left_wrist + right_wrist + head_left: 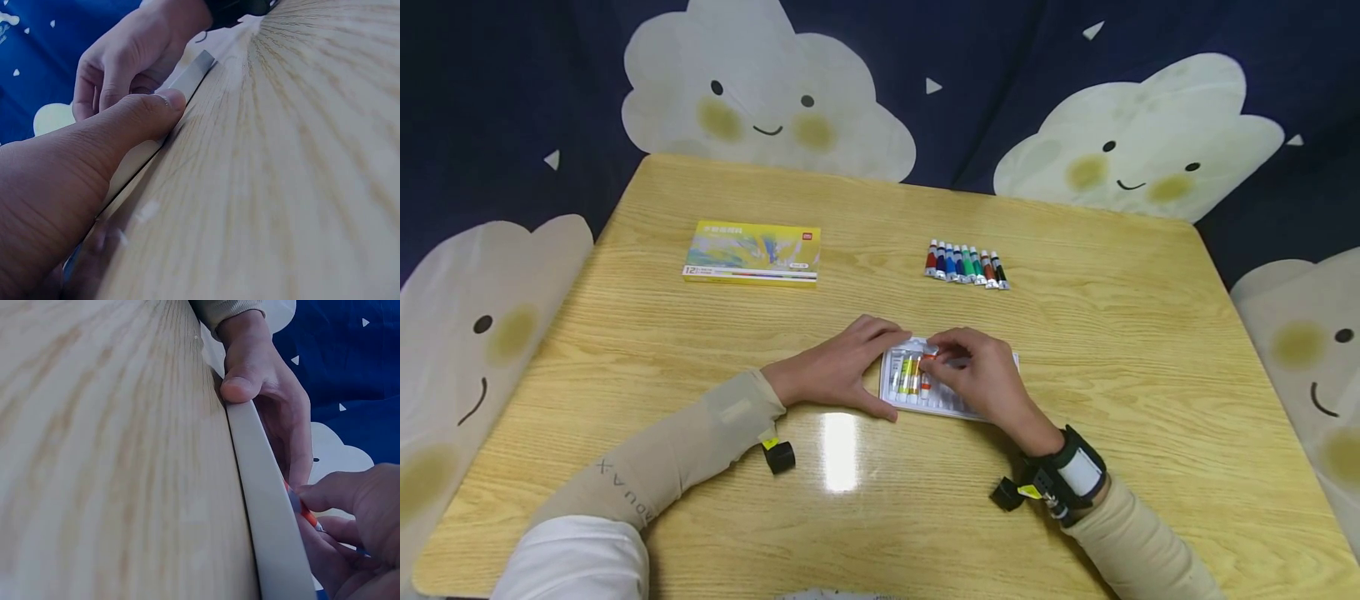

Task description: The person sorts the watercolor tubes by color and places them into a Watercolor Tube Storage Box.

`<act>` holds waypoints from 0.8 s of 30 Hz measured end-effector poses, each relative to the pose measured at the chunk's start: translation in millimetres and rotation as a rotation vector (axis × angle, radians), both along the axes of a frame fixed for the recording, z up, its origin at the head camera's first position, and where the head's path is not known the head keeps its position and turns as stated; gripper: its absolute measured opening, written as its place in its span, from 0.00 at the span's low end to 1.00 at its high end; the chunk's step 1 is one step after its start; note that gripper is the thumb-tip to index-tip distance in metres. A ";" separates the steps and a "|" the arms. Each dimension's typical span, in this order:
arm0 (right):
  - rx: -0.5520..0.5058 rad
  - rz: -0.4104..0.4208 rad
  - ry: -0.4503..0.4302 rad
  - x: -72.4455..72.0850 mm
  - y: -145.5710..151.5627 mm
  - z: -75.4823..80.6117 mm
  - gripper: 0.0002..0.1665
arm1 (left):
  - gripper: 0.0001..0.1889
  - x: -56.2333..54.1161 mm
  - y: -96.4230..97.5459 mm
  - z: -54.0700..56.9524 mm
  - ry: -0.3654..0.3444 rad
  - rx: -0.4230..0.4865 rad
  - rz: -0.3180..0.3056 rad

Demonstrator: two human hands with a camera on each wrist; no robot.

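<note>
A white plastic tray (938, 410) of paint tubes lies on the table in front of the person. My left hand (842, 365) grips its left end, thumb along the near edge and fingers at the far edge. In the tray's left part sit a white tube (895, 377), a yellow tube (905, 375) and an orange-yellow tube (913, 377). My right hand (988, 379) pinches an orange-red paint tube (309, 517) just right of these, over the tray. That hand covers much of the tray's right part.
Several paint tubes (966, 265), from red through blues and greens to black, lie in a row farther back on the right. A yellow paint box (752, 254) lies at the back left. The wooden table (1112, 333) ends at a dark cloud-patterned cloth.
</note>
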State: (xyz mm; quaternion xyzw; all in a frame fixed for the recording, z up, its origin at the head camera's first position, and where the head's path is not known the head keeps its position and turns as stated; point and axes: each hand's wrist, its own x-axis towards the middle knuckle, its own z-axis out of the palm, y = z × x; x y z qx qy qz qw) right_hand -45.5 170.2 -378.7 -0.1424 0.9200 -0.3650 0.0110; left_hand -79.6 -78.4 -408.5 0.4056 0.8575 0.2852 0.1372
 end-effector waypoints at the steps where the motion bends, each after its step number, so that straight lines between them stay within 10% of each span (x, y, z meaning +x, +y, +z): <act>1: 0.000 -0.003 0.002 0.2 0.0 -0.1 0.15 | 0.60 0.0 0.0 0.2 0.001 0.000 0.000; 24: 0.009 0.008 -0.034 1.9 0.8 -3.6 0.13 | 0.60 -0.5 0.6 -0.1 -0.001 -0.002 -0.003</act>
